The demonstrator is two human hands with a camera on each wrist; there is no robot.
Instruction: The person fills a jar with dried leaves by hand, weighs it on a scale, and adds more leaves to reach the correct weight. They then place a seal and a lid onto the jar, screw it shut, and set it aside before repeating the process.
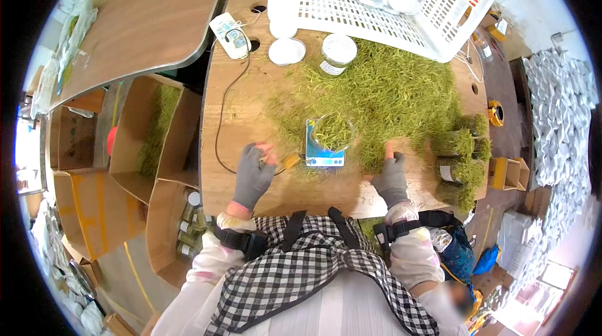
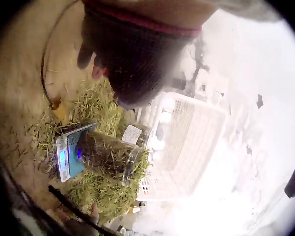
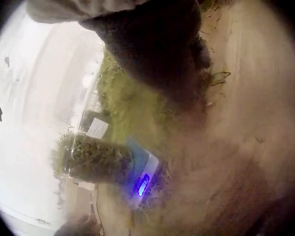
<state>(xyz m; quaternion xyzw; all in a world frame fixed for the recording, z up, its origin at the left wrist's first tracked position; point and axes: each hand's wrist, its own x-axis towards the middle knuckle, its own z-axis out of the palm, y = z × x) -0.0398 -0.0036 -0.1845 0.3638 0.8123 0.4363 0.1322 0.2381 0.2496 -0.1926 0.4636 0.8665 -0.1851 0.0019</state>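
A clear jar (image 1: 332, 132) filled with dried green grass-like strands stands on a small blue-and-white digital scale (image 1: 325, 162), its display lit in both wrist views. To its left, my left hand (image 1: 254, 173), in a grey glove with bare fingertips, is held over the table with its fingers loosely bent. A yellow piece (image 1: 290, 160) on the scale's cable lies between that hand and the scale. My right hand (image 1: 393, 178), gloved the same way, is at the near edge of the loose strands (image 1: 407, 91), a bare fingertip pointing forward. Neither hand shows anything in its grip.
Several filled jars (image 1: 453, 170) stand at the right. Behind are a lidded jar (image 1: 338, 52), white lids (image 1: 286, 51) and a white basket (image 1: 439, 35) holding more lids. A power strip (image 1: 230, 35) lies back left. Cardboard boxes (image 1: 100, 210) stand left of the table.
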